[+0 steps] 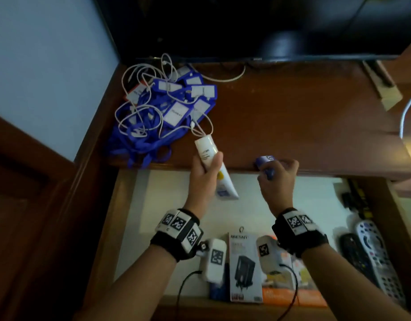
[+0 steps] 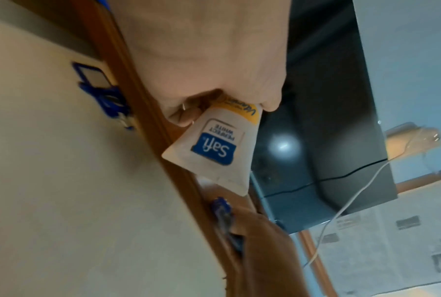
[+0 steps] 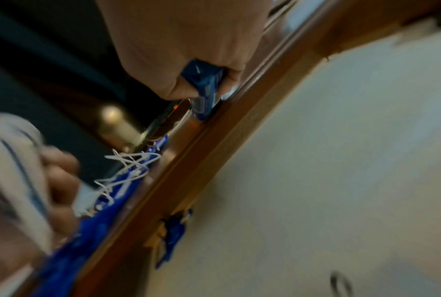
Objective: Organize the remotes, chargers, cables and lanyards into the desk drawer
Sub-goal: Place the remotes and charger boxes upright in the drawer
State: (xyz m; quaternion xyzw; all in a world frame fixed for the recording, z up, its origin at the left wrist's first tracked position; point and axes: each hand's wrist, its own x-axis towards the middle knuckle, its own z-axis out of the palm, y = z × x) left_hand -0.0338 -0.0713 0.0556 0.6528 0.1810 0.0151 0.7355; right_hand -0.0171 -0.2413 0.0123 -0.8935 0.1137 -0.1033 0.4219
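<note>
Left grip (image 1: 205,169) clasps white tube (image 1: 208,154), cap toward lanyards (image 1: 153,117); right grip (image 1: 277,176) clasps blue tube (image 1: 265,163).

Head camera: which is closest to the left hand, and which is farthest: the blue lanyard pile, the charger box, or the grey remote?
From the left hand:
1. Blue lanyard pile, on the desk top, up and left.
2. Charger box, in the drawer's front middle.
3. Grey remote, far right in the drawer.

Small blue packet (image 1: 265,166) mostly hiding inside curled fingers of right hand (image 1: 277,181); print blurring. White squeeze tube (image 1: 213,167): middle disappearing under left hand (image 1: 205,172) fingers. Grey remote (image 1: 380,260) running off right edge.
</note>
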